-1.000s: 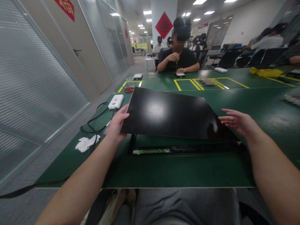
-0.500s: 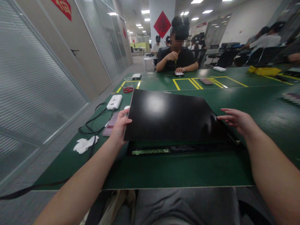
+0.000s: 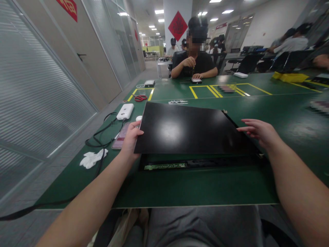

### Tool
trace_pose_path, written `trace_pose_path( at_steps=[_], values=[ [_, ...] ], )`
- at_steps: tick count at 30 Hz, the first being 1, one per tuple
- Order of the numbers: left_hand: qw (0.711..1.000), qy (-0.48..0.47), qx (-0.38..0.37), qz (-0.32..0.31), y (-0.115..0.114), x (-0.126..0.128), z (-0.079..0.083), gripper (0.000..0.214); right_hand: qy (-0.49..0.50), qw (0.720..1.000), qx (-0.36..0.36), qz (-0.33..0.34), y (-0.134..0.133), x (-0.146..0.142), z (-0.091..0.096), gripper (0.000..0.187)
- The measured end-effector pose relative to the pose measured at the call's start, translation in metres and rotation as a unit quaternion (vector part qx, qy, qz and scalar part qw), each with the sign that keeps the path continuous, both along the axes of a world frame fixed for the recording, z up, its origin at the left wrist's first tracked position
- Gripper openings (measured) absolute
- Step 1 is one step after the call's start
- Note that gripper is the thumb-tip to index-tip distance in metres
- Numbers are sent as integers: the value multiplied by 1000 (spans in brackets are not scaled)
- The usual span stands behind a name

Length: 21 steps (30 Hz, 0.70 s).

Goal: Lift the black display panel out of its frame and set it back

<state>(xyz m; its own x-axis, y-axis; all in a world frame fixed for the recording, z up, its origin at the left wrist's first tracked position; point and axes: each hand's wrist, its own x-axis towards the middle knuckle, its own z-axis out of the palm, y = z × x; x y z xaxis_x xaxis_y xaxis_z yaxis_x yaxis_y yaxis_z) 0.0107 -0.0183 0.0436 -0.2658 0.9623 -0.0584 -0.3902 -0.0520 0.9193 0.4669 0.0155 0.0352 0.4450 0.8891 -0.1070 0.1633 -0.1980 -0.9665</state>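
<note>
A glossy black display panel (image 3: 185, 132) lies tilted over a dark frame (image 3: 218, 162), its left side raised. My left hand (image 3: 132, 137) grips the panel's left edge, thumb on the face and the other fingers partly hidden behind. At the right edge is my right hand (image 3: 259, 132), fingers stretched out and apart, the fingertips at or just beside the panel's side. Along the frame's near side a green circuit board strip (image 3: 164, 166) shows below the panel.
Left on the green table (image 3: 192, 192) are a phone (image 3: 120, 137), a white power bank (image 3: 125, 112) with a black cable, and a crumpled tissue (image 3: 93, 158). Red-handled scissors (image 3: 140, 98) lie beyond. Across the table a person (image 3: 195, 65) handles a small device (image 3: 196, 81).
The panel's far edge has come down and nearer, so small pale items behind it now show. Both hands stay almost where they were.
</note>
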Motion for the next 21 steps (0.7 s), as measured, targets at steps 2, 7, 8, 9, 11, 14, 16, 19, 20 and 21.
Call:
trace_pose_path(
  at_steps=[2, 7, 8, 9, 11, 14, 16, 19, 20, 21],
  values=[
    [1000, -2, -2, 6, 1, -2, -3, 50, 3, 1000, -4, 0, -1, -2, 1, 23],
    [999, -2, -21, 35, 1, 3, -1, 47, -7, 1000, -17, 1, -4, -8, 4, 22],
    [999, -4, -25, 41, 0, 5, 1, 47, -11, 1000, -18, 1, -4, -9, 4, 23],
    [998, -6, -30, 47, 0, 7, 2, 47, -15, 1000, -19, 1, -4, -9, 4, 23],
    [998, -11, -36, 58, 0, 10, 3, 46, -19, 1000, -22, 0, -4, -9, 4, 22],
    [997, -9, -40, 59, 0, 12, 3, 45, -17, 1000, -22, 1, -3, -8, 3, 19],
    [998, -3, -43, 50, 0, 12, 2, 45, -14, 1000, -19, 2, -2, -6, 3, 17],
    [998, 5, -43, 44, 1, 12, -1, 46, -19, 1000, -14, 2, -1, -2, 1, 16],
    [998, 7, -39, 42, 1, 12, -2, 45, -23, 1000, -12, 0, -1, -1, 0, 15],
    [999, 10, -33, 39, 1, 12, -3, 45, -27, 1000, -11, -2, 0, 0, -1, 15]
  ],
)
